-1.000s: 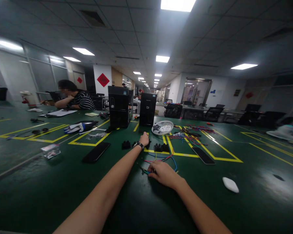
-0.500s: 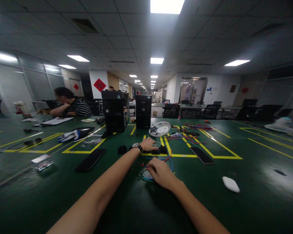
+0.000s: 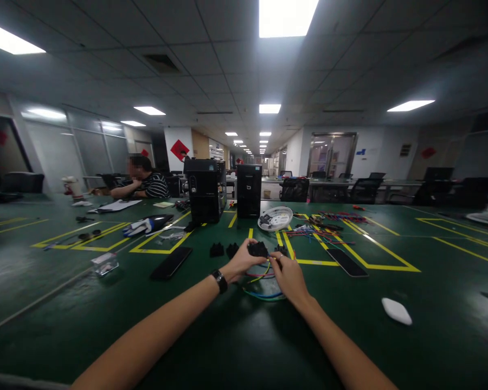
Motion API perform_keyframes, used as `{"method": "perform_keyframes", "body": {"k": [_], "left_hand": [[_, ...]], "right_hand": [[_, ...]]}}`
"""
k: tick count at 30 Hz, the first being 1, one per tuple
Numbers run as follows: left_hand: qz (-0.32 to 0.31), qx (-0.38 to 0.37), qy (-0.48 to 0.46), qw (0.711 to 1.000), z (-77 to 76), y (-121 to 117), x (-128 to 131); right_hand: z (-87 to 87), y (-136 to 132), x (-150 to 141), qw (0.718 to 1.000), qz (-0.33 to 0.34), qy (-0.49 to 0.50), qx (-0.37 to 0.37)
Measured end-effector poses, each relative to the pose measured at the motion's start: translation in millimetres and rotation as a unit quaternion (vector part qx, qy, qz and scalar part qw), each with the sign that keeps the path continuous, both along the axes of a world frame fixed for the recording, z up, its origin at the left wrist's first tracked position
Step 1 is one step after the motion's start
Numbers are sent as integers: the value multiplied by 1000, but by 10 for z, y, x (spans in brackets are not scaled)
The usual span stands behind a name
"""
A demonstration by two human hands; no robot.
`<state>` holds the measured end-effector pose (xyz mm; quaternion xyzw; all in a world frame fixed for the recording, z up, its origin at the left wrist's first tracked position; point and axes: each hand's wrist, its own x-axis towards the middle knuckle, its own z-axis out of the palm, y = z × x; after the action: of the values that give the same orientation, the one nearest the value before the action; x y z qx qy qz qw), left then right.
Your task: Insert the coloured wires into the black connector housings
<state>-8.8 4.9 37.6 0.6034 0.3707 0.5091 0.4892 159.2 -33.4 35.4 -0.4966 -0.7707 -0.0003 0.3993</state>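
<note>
Raised a little over the green table, a black terminal block (image 3: pixel 258 249) is held in my left hand (image 3: pixel 242 261), thumb and fingers around it. My right hand (image 3: pixel 289 276) is closed in a pinch at the block's right side, on the end of a thin wire (image 3: pixel 268 266) that looks yellow. Its tip is too small to make out. Below the hands lie blue, green and red wires (image 3: pixel 264 296) in a loose loop. Two similar black blocks (image 3: pixel 217 249) sit left of my left hand, and another black block (image 3: pixel 282 249) is partly hidden behind my right hand.
Phones lie on the left (image 3: pixel 171 263) and right (image 3: pixel 347 262). Farther back are two black computer towers (image 3: pixel 249 190), a white basket (image 3: pixel 275 218) and bundled wires (image 3: pixel 329 233). A white case (image 3: pixel 396 311) lies right, a clear box (image 3: pixel 104 264) left. A person (image 3: pixel 146 181) sits back left.
My left hand has picked up a black block from the row and brought it nearer. My right hand has moved up from the wires to the block. The view has turned slightly left.
</note>
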Motion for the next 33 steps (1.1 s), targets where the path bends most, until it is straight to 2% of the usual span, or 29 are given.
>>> {"method": "perform_keyframes", "body": {"k": [3,6,9,14,23,33], "left_hand": [[-25,-90,-127,987,-65,-282,-115],[-43,-114,-217,969,-111,-425,-215],[-50,-132,-260,955,-126,-503,-255],[-26,-138,-280,950,-117,-601,-189],[-65,-89,-280,954,-171,-640,-86],[-63,-78,-285,953,-205,-588,-112]], "right_hand": [[16,-80,-85,998,54,8,13],[35,-163,-159,995,96,11,19],[47,-238,-218,993,115,10,13],[37,-291,-281,987,159,24,19],[20,-291,-321,987,157,36,16],[11,-295,-317,990,135,50,15]]}}
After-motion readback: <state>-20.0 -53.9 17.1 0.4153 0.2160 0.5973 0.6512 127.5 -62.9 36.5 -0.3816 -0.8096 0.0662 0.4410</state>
